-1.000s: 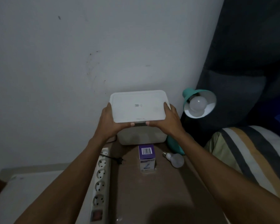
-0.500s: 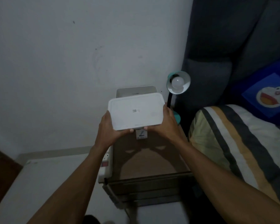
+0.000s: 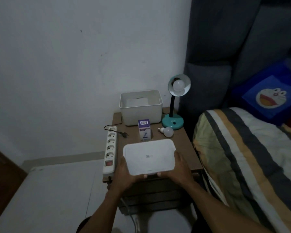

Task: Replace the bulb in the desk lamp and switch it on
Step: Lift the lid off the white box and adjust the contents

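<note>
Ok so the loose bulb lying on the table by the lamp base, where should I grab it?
Take the loose bulb by its round globe, coming from above. It lies on its side with the narrow screw cap toward the box, so the globe is the widest, most exposed part. Both hands now hold the lid.

Both forearms are bare, with no sleeves, down to the left grip (image 3: 124,172) and right grip (image 3: 180,169).

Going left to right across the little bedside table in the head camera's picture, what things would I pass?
Power strip → unplugged black plug → purple bulb box → loose bulb → teal desk lamp. The white bin and the lid held in both hands overlap several of these, so they are left out.
</note>
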The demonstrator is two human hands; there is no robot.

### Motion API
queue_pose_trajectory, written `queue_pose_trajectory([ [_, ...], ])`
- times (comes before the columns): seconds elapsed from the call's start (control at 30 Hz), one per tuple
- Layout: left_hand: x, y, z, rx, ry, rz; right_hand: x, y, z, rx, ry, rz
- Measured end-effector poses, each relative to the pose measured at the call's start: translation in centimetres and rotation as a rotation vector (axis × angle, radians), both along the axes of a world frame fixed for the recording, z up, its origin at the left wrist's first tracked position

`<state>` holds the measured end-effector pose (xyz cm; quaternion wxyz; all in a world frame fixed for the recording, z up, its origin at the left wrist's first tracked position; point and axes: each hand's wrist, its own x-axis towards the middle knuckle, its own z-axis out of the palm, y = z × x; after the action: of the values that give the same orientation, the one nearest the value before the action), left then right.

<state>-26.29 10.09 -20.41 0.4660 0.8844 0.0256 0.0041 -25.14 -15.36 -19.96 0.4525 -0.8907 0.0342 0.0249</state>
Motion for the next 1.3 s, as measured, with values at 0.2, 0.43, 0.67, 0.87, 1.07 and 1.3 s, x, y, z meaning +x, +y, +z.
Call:
queue_pose_trajectory([
  [0.2, 0.7, 0.6, -1.1, 0.129, 0.106, 0.026, 1.1, 0.6, 0.0, -0.162, 0.120, 0.038],
  [0.43, 1.2, -1.4, -1.1, 0.458, 0.254, 0.023, 1.7, 0.7, -0.5, -0.279, 0.205, 0.070],
  [0.67, 2.8, -1.1, 0.1, 0.429, 0.169, 0.053, 2.9, 0.5, 0.8, -0.364, 0.087, -0.041],
  [0.87, 11.3, 1.4, 2.8, 0.364, -0.032, 0.143, 9.1, 1.1, 2.2, -0.302, -0.035, -0.153],
  [1.07, 20.2, 2.9, 7.3, 0.251, -0.206, 0.201, 14.4, 2.2, 3.2, -0.275, -0.085, -0.186],
  [1.3, 30.6, 4.3, 9.6, 0.258, -0.211, 0.137, 20.1, 2.4, 0.8, -0.360, -0.006, -0.216],
])
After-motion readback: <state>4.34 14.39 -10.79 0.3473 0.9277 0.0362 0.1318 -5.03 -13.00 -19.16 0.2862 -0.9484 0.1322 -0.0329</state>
